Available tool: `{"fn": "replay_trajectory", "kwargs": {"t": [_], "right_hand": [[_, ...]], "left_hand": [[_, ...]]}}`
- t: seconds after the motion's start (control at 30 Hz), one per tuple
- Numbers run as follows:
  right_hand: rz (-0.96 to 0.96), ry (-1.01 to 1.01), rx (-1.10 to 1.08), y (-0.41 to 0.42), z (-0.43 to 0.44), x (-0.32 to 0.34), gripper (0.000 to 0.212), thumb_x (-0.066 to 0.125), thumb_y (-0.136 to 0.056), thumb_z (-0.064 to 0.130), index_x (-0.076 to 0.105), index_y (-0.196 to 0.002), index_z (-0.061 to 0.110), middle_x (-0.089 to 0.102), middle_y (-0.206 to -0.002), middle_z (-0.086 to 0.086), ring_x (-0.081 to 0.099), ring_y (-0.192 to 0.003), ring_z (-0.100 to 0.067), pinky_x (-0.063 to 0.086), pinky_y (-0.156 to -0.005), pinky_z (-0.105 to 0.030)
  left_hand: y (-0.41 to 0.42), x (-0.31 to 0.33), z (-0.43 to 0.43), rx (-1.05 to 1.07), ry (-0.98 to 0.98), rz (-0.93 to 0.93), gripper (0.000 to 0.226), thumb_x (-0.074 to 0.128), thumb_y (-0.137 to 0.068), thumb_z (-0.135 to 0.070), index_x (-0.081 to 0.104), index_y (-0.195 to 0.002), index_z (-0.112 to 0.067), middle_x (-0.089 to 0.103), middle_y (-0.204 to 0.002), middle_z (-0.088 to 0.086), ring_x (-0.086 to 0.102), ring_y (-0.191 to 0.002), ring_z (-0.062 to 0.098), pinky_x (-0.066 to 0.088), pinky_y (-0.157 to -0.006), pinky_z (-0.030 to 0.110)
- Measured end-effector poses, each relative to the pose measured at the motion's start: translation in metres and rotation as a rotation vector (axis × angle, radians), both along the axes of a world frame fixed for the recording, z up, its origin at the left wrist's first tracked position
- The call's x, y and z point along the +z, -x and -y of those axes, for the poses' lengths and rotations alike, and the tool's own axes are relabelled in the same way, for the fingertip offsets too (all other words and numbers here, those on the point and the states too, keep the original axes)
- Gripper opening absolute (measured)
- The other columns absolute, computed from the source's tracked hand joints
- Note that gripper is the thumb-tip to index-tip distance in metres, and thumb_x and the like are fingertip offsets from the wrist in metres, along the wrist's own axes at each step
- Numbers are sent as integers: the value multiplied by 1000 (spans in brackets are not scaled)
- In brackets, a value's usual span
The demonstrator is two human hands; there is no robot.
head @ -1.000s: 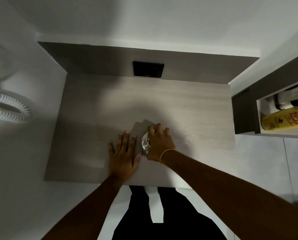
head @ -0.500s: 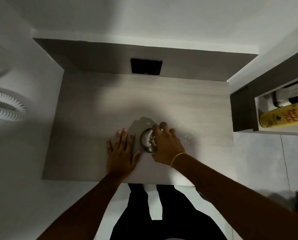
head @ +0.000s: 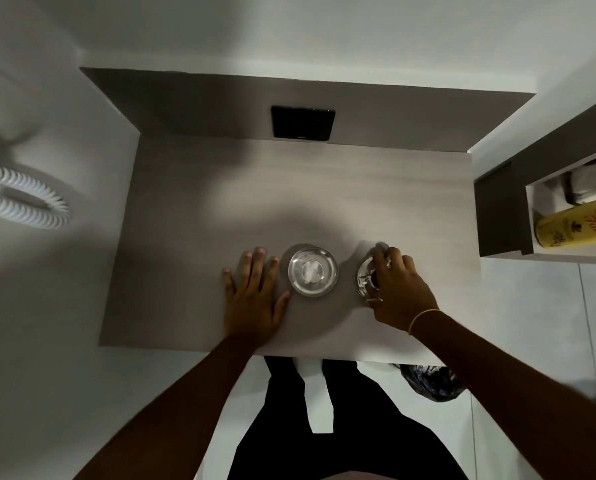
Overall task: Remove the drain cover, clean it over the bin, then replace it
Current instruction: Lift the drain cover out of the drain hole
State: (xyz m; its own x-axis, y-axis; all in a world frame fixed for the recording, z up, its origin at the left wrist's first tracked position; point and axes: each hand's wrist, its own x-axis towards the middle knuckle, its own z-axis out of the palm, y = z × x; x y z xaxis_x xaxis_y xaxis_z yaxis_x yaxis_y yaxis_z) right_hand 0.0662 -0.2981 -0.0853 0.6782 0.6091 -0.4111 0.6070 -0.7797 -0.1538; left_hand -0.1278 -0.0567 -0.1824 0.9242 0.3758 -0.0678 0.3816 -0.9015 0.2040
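I see the matte grey floor tray (head: 192, 209), a wide rectangle with a faint streaked grain, filling the middle. My left hand (head: 255, 299) lies flat on it, fingers spread, gripping nothing. My right hand (head: 398, 289), a thin yellow band (head: 423, 318) at its wrist, has its grip clamped on the round shiny metal drain cover (head: 366, 277), held just right of the open drain (head: 312, 271), a polished steel bowl with a pale centre. A crumpled black bin bag (head: 428, 381) shows below the tray's near edge.
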Motion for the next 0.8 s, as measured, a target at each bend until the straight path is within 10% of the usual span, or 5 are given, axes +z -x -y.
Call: {"fn": "replay_trajectory", "kwargs": {"t": [0.23,0.4,0.8], "right_hand": [[117,-45,-45,10,-22,10,107,74,-67,61,35,-153,12,44,-142,-14,49,-119,-36,58,-87,-46],[-171,-392,-139,23,-63,9,59,65,-94,34,45,-147,15,53,-131,-16,66,-104,-43,58,-81,-47],[-350,-566,-396,-4,-65,-8,65,72,-76,3,59,-138,17,75,-118,-14,69,-111,-37,56,-98,-42]], "left_hand": [[0,-3,0,-1,-17,25,77,44,-106,-61,34,-170,-19,23,-181,14,18,-168,37,15,-127,72],[-2,-3,0,-2,9,-14,76,35,-108,-63,29,-171,-21,20,-182,14,15,-169,37,14,-127,73],[-29,25,-2,-111,14,-84,63,31,-112,-44,32,-170,-17,23,-181,13,14,-169,33,20,-127,76]]}}
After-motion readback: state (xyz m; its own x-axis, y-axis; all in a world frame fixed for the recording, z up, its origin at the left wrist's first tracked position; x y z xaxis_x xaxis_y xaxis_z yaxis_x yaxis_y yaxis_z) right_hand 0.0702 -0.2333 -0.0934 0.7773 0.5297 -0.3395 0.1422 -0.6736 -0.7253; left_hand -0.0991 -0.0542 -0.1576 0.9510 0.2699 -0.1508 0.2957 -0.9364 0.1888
